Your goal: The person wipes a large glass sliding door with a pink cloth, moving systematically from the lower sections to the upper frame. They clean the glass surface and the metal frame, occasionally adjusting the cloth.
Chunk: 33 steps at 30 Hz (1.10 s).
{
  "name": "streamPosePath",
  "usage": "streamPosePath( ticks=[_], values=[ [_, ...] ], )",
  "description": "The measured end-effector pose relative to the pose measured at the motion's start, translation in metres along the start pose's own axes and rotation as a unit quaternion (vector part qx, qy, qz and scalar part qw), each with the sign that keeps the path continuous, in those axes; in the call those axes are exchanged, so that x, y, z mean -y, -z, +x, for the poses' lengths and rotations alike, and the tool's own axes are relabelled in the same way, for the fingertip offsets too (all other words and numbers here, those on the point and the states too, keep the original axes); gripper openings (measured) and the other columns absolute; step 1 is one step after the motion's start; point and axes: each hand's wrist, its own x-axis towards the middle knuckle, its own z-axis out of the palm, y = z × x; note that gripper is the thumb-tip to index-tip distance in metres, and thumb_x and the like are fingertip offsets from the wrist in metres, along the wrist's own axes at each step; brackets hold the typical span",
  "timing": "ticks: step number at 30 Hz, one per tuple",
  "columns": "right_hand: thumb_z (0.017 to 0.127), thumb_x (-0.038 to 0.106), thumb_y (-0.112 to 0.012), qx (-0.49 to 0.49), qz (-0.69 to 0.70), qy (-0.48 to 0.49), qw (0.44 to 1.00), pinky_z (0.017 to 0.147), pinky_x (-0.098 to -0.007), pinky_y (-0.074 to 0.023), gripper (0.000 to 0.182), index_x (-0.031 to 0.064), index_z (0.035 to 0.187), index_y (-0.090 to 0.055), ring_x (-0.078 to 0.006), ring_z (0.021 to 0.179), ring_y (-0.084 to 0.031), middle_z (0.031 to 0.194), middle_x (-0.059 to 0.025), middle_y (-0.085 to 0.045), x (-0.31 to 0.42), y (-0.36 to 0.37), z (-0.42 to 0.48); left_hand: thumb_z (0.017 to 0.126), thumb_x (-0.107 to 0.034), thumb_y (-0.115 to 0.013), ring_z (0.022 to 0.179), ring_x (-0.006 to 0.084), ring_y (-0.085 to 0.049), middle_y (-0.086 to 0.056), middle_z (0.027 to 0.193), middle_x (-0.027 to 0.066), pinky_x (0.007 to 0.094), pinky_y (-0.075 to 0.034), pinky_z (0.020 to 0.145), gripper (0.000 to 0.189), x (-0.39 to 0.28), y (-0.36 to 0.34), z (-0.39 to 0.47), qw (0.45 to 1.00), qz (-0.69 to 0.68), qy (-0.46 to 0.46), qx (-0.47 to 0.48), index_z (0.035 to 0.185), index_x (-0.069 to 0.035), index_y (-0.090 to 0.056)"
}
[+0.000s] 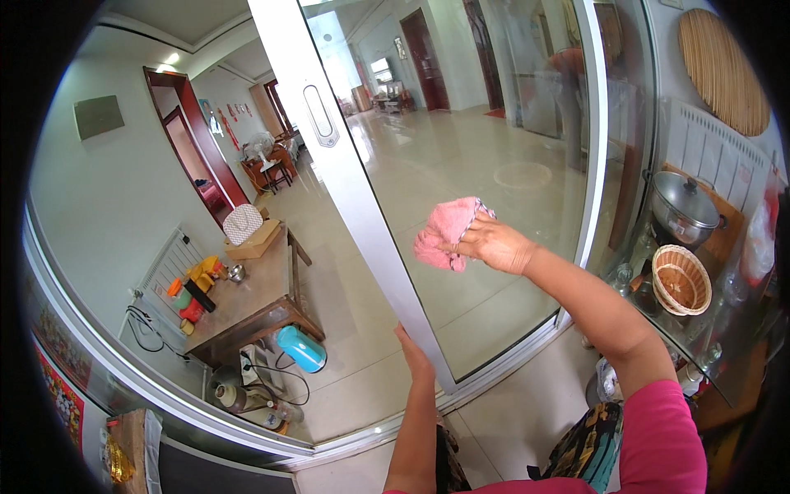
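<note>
A pink cloth [445, 230] with a striped edge is pressed against the glass pane [475, 315] of a sliding door. My right hand [498, 244] spreads over the cloth and holds it there, the arm reaching in from the right. Lower down, my left hand [415, 355] grips the edge of the white door frame [364, 228]; its fingers pass partly out of sight behind the frame. Above, a recessed handle [320, 115] is set into the same upright. The floor and room beyond show through the glass, along with faint reflections.
Left of the door frame, a wooden table [259, 278] holds a cardboard box [253, 239] and several small containers. A blue electric kettle [301, 349] stands on the floor by it. At right, a glass shelf [669, 336] carries a wicker basket [681, 280] and a lidded steel pot [686, 207].
</note>
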Motion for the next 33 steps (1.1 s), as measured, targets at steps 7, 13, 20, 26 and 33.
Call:
streamPosePath(
  ticks=[7, 13, 20, 26, 33],
  values=[
    [0.074, -0.015, -0.051, -0.337, 0.093, 0.063, 0.935, 0.094, -0.0402, -0.0480, 0.066, 0.0112, 0.135, -0.049, -0.0341, 0.108, -0.059, 0.120, -0.0157, -0.060, -0.042, 0.090, 0.125, 0.099, -0.056, -0.020, 0.131, 0.0224, -0.036, -0.038, 0.145, 0.0067, 0.0324, -0.025, 0.110, 0.069, 0.039, 0.035, 0.017, 0.998, -0.002, -0.037, -0.050, 0.144, -0.005, -0.032],
    [0.069, -0.017, -0.042, -0.453, 0.015, -0.025, 0.891, 0.107, -0.0412, -0.0335, 0.065, 0.0070, 0.128, -0.054, -0.0332, 0.130, -0.042, 0.138, -0.0163, -0.047, -0.080, 0.123, 0.168, 0.100, -0.054, -0.020, 0.131, 0.0222, -0.036, -0.038, 0.145, 0.0063, 0.0325, -0.025, 0.110, 0.066, 0.032, 0.011, 0.014, 0.999, -0.011, -0.033, -0.016, 0.144, -0.005, -0.032],
    [0.072, -0.005, -0.057, -0.049, 0.023, -0.051, 0.997, 0.100, -0.0412, -0.0398, 0.073, 0.0236, 0.139, -0.046, -0.0291, 0.113, -0.052, 0.123, -0.0112, -0.056, -0.026, 0.028, 0.057, 0.101, -0.046, -0.022, 0.128, 0.0201, -0.040, -0.042, 0.141, 0.0061, 0.0313, -0.027, 0.108, 0.059, 0.010, 0.017, 0.007, 1.000, -0.022, -0.017, 0.002, 0.142, -0.004, -0.035],
    [0.067, -0.017, -0.049, -0.359, 0.000, 0.030, 0.933, 0.107, -0.0414, -0.0361, 0.071, 0.0112, 0.132, -0.050, -0.0357, 0.131, -0.041, 0.141, -0.0187, -0.042, -0.072, 0.104, 0.121, 0.101, -0.042, -0.025, 0.127, 0.0197, -0.039, -0.043, 0.139, 0.0075, 0.0313, -0.026, 0.109, 0.057, 0.032, 0.029, 0.016, 0.997, -0.051, -0.049, 0.005, 0.141, -0.001, -0.035],
    [0.081, -0.002, -0.053, -0.527, -0.035, -0.050, 0.848, 0.104, -0.0401, -0.0376, 0.049, 0.0053, 0.129, -0.051, -0.0388, 0.126, -0.043, 0.131, -0.0213, -0.051, -0.110, 0.167, 0.217, 0.102, -0.043, -0.023, 0.130, 0.0208, -0.037, -0.040, 0.142, 0.0080, 0.0322, -0.025, 0.110, 0.059, 0.051, 0.013, 0.017, 0.998, -0.003, -0.056, 0.030, 0.142, 0.000, -0.032]
  ],
)
